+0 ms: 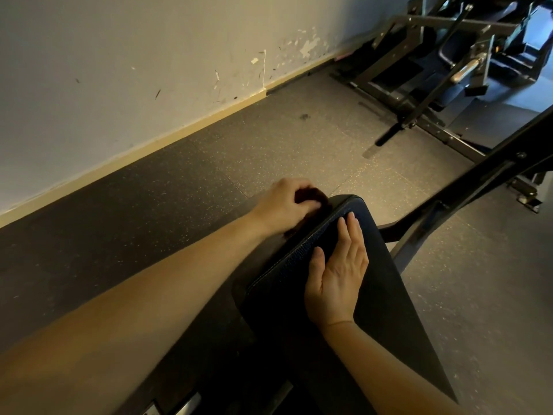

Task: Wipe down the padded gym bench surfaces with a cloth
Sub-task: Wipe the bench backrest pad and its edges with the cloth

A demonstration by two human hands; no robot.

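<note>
**Side edge of the pad under the cloth**

The left hand point(284, 205) curls round a dark cloth point(311, 195), bunched against the left edge of the pad point(404, 310) near its far corner. The right hand point(338, 274) lies flat on top, fingers straight, apart from the other across the stitched seam. It looks like the edge is being wiped; next the cloth likely needs to travel along it or over the top, with the flat hand moved clear

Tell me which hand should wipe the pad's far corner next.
Left. The left hand grips the cloth against the bench pad at that corner; the right hand lies flat on the pad, holding no cloth.
</note>
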